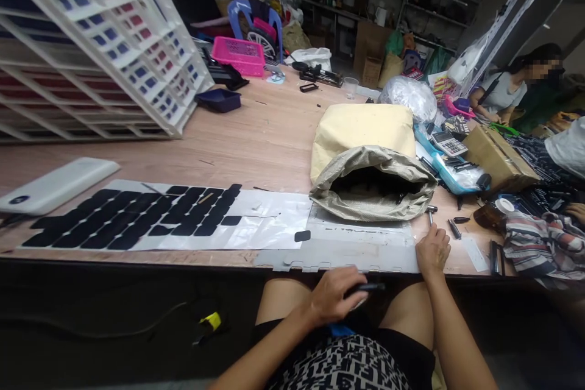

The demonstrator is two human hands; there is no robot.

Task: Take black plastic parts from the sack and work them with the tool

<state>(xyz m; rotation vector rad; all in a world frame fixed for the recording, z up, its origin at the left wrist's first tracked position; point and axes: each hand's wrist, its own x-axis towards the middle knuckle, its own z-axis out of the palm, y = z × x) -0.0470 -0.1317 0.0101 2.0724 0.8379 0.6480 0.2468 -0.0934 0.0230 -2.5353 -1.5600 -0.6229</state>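
My left hand (pixel 336 295) sits below the table edge above my lap, fingers curled round a slim black part (pixel 368 287). My right hand (pixel 432 250) rests on the table's front edge, fingers bent, its fingertips on a small metal piece (pixel 430 214). Just beyond it lies an open grey-green sack (pixel 372 166) with dark items inside. A grey flat sheet (pixel 347 244) lies under the sack. To the left, a clear sheet (pixel 269 219) carries rows of black pads (pixel 137 216); one loose pad (pixel 302 236) lies apart.
A white tilted rack (pixel 105 30) with red and blue cells stands at the back left. A white slab (pixel 55 184), a dark tray (pixel 218 99), a pink basket (pixel 238 55), a calculator (pixel 449 143) and a cardboard box (pixel 496 155) lie around. Another person (pixel 516 88) sits at the far right.
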